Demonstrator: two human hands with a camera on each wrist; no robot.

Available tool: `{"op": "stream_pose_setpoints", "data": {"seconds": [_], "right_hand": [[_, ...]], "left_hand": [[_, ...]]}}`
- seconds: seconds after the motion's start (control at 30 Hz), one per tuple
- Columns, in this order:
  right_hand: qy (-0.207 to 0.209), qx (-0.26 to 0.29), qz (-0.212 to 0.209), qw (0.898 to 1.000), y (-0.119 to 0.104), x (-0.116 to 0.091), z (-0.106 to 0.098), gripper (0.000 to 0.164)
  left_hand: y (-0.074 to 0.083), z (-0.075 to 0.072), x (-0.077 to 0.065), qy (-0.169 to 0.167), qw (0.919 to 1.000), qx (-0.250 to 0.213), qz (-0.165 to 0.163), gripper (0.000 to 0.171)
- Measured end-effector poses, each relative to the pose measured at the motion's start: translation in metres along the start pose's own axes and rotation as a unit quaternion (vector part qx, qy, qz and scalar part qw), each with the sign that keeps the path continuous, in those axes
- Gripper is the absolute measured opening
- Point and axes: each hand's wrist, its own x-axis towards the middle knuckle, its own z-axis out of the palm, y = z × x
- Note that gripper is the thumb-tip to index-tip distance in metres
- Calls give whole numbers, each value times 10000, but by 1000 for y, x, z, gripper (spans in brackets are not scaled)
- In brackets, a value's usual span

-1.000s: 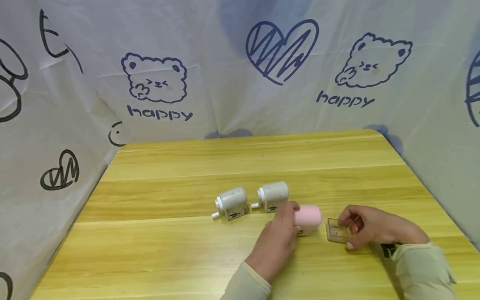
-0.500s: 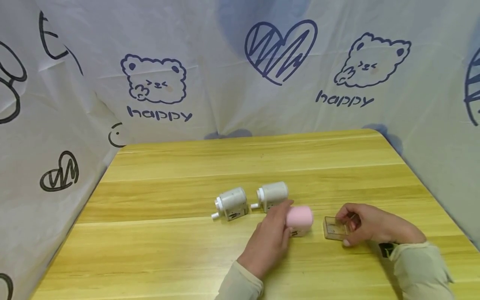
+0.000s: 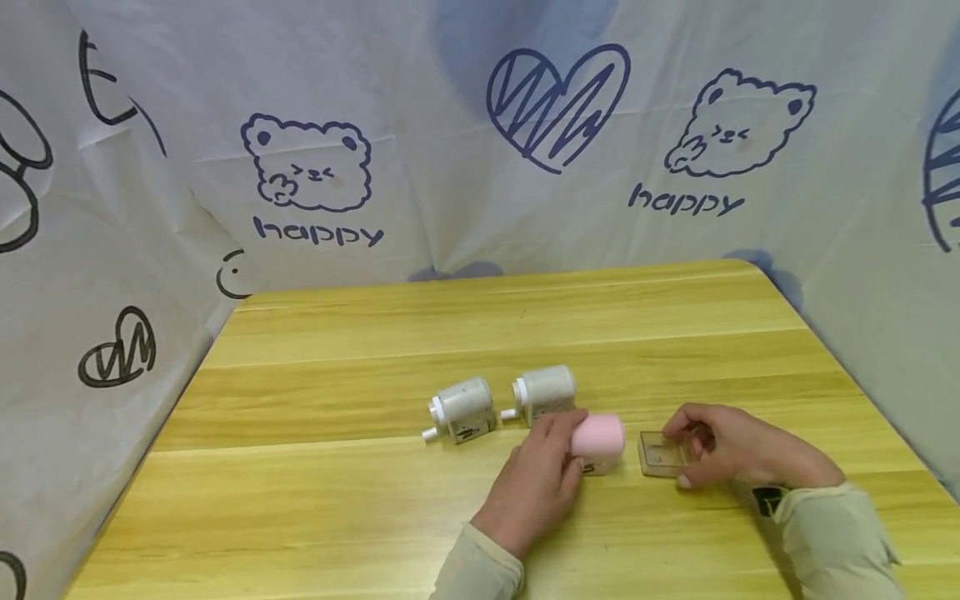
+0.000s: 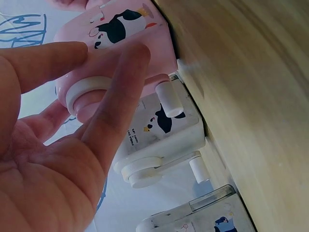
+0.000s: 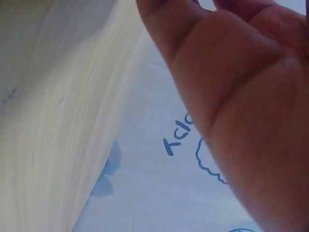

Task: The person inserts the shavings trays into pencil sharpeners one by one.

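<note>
My left hand (image 3: pixel 534 479) grips a pink hand-crank pencil sharpener (image 3: pixel 600 435) on the table. In the left wrist view, the fingers and thumb lie around the sharpener's (image 4: pixel 116 34) printed pink body, near its crank knob (image 4: pixel 169 99). To the right, my right hand (image 3: pixel 723 446) pinches a small clear shavings drawer (image 3: pixel 652 454) by its right end, its open side up. A short gap separates drawer and pink sharpener. The right wrist view shows mostly the palm (image 5: pixel 241 106), with the drawer hidden.
Two grey-white crank sharpeners stand left of and behind the pink one: one at the left (image 3: pixel 467 408) and one behind my left hand (image 3: pixel 547 390). Their cranks point left. A printed white cloth (image 3: pixel 435 200) hangs behind and beside the wooden table (image 3: pixel 315 500).
My left hand and the pink sharpener have shifted a little left, then nearly stopped. My right hand has brought the clear drawer slightly left, keeping its pinch.
</note>
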Motion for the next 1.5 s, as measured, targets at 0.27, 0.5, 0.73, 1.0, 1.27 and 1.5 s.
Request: {"op": "stream_pose_setpoints", "data": {"seconds": [0.27, 0.5, 0.73, 1.0, 1.27, 1.5], "right_hand": [[117, -70, -92, 9999, -3, 2, 1, 56], [148, -10, -116, 9998, -5, 5, 5, 55], [168, -64, -221, 9996, -9, 8, 8, 55], [236, -101, -233, 9994, -14, 12, 13, 55], [355, -208, -232, 9989, -16, 14, 15, 54], [561, -339, -365, 9972, -14, 14, 16, 54]], "left_hand": [[1, 0, 0, -28, 10000, -15, -73, 46], [0, 1, 1, -19, 10000, 77, -12, 45], [0, 1, 1, 7, 10000, 39, 31, 45], [1, 1, 1, -7, 10000, 32, 2, 45], [0, 2, 2, -39, 10000, 32, -3, 46], [0, 2, 1, -8, 10000, 34, 45, 46]]}}
